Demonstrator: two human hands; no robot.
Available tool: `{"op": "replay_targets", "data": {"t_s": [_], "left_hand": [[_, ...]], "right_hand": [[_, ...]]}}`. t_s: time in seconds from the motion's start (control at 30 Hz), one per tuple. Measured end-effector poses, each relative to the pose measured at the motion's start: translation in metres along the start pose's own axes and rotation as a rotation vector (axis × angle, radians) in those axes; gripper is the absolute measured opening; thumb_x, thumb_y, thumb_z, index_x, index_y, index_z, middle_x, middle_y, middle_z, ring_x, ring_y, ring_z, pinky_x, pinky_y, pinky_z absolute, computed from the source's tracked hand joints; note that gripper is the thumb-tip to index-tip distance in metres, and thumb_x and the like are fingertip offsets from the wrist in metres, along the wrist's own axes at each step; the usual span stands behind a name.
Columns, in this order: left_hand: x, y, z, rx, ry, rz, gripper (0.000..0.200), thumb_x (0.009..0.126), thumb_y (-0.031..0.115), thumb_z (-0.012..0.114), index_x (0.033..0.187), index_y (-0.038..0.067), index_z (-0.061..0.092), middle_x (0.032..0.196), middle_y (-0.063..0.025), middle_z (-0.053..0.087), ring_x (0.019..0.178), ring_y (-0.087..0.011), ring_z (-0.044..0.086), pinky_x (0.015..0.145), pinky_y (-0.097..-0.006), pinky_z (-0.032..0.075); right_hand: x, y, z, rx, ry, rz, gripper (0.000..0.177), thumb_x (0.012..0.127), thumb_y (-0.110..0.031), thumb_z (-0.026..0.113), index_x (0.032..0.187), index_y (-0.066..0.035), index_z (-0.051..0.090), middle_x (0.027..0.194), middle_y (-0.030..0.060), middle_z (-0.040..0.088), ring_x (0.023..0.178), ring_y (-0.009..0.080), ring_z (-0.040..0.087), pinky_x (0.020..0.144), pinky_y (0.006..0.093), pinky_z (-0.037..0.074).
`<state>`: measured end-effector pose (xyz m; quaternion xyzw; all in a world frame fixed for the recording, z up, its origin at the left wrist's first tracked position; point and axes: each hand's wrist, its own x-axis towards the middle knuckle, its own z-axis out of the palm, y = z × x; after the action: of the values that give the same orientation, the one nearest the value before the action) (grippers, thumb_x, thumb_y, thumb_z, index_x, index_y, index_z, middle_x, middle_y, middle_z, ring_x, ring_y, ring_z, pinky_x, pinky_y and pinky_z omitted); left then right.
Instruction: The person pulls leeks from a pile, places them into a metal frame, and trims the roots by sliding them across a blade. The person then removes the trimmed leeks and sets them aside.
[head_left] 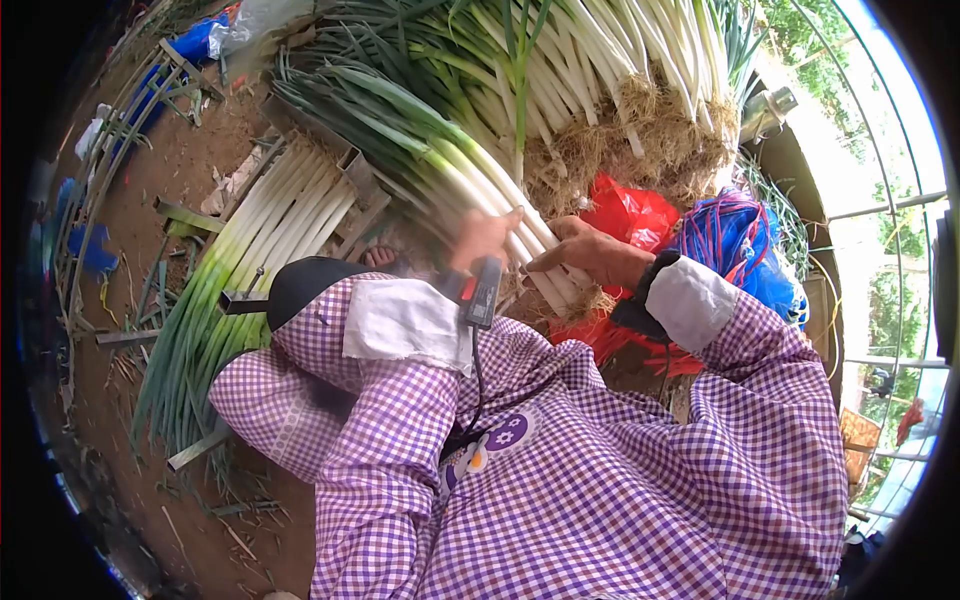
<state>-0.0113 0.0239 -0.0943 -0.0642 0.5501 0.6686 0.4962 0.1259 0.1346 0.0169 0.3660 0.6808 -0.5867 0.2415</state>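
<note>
A bunch of long green onions (470, 172) lies slantwise across the front of my body, green leaves to the upper left and roots toward the lower right. Close to the root end, my right hand (600, 252) grips the white stalks, thumb on top. My left hand (485, 238), a little blurred, is closed at the lower left side of the same stalks. Some of its fingers are hidden. On my left, another row of green onions (262, 215) rests in a metal frame (362, 175), its leaves hanging down.
A big heap of green onions (560, 75) with soil-covered roots lies ahead. Red plastic (630, 215) and a bundle of blue and red strings (728, 232) are on the right. Metal bars (200, 447) jut out near my leg, above bare soil (125, 350) with leaf scraps.
</note>
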Motion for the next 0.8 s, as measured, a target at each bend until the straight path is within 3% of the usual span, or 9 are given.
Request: {"op": "replay_targets", "data": {"t_s": [0.13,0.2,0.3,0.4,0.47,0.53,0.6,0.7,0.8], "left_hand": [[0.003,-0.006,-0.003,-0.055,0.000,-0.026,0.050,0.090,0.002,0.078,0.132,-0.005,0.053,0.122,-0.0179,0.067,0.117,-0.0289,0.064,0.106,-0.0438,0.047],[0.001,-0.006,-0.001,-0.041,0.026,-0.043,0.051,0.089,0.004,0.079,0.132,-0.004,0.053,0.123,-0.0179,0.067,0.119,-0.0292,0.063,0.107,-0.0442,0.046],[-0.022,0.016,0.004,0.084,0.104,-0.090,0.054,0.087,0.005,0.082,0.132,-0.003,0.054,0.124,-0.0187,0.067,0.121,-0.0291,0.062,0.108,-0.0453,0.044],[-0.012,0.002,0.002,-0.075,-0.018,-0.032,0.051,0.094,0.019,0.077,0.136,0.000,0.054,0.128,-0.0192,0.065,0.124,-0.0308,0.060,0.111,-0.0485,0.042],[-0.017,0.017,-0.007,-0.340,-0.281,-0.086,0.051,0.100,0.032,0.068,0.139,0.001,0.053,0.132,-0.0185,0.064,0.126,-0.0325,0.059,0.110,-0.0497,0.043],[-0.003,0.021,-0.010,-0.476,-0.342,-0.035,0.059,0.107,0.051,0.049,0.144,0.004,0.051,0.139,-0.0152,0.062,0.129,-0.0354,0.056,0.110,-0.0532,0.045],[0.018,0.015,-0.018,-0.009,-0.148,0.307,0.057,0.108,0.050,0.049,0.143,0.006,0.052,0.141,-0.0145,0.060,0.129,-0.0356,0.056,0.110,-0.0544,0.046],[-0.020,0.056,0.002,-0.667,0.127,0.007,0.053,0.110,0.048,0.044,0.145,0.008,0.052,0.144,-0.0121,0.057,0.128,-0.0335,0.057,0.106,-0.0546,0.052],[-0.016,0.051,0.001,-0.713,0.097,0.033,0.050,0.111,0.046,0.041,0.143,0.009,0.053,0.140,-0.0118,0.059,0.124,-0.0322,0.058,0.104,-0.0539,0.053]], "right_hand": [[-0.047,-0.054,0.021,-0.265,0.097,-0.054,0.049,0.084,-0.021,0.086,0.120,0.005,0.066,0.119,0.0160,0.067,0.109,0.0234,0.067,0.093,0.0361,0.055],[-0.028,-0.041,0.027,-0.181,0.187,0.009,0.045,0.085,-0.021,0.085,0.118,0.005,0.067,0.112,0.0161,0.071,0.100,0.0242,0.072,0.088,0.0367,0.058],[-0.008,-0.012,0.024,0.032,0.108,-0.066,0.039,0.087,-0.021,0.083,0.115,0.002,0.070,0.094,0.0119,0.074,0.081,0.0218,0.074,0.075,0.0367,0.061],[-0.027,-0.011,0.019,0.098,0.096,-0.157,0.037,0.088,-0.021,0.082,0.115,0.000,0.070,0.087,0.0088,0.074,0.071,0.0181,0.072,0.066,0.0352,0.061],[-0.041,-0.009,0.017,0.152,0.064,-0.177,0.036,0.087,-0.019,0.082,0.115,0.001,0.071,0.088,0.0076,0.074,0.074,0.0168,0.072,0.069,0.0347,0.061],[-0.062,-0.008,0.016,0.136,0.050,-0.189,0.035,0.086,-0.018,0.082,0.113,0.002,0.072,0.091,0.0054,0.074,0.080,0.0140,0.070,0.075,0.0317,0.058],[-0.084,-0.002,0.022,0.116,0.046,-0.165,0.039,0.085,-0.017,0.082,0.116,0.003,0.071,0.096,0.0060,0.074,0.085,0.0136,0.069,0.078,0.0311,0.055],[-0.117,0.008,0.033,0.140,0.049,-0.149,0.040,0.085,-0.015,0.083,0.118,0.004,0.071,0.100,0.0062,0.073,0.088,0.0124,0.067,0.082,0.0295,0.053],[-0.131,0.020,0.036,0.155,0.066,-0.120,0.045,0.083,-0.018,0.087,0.118,0.006,0.069,0.101,0.0073,0.073,0.089,0.0133,0.068,0.082,0.0299,0.054]]}}
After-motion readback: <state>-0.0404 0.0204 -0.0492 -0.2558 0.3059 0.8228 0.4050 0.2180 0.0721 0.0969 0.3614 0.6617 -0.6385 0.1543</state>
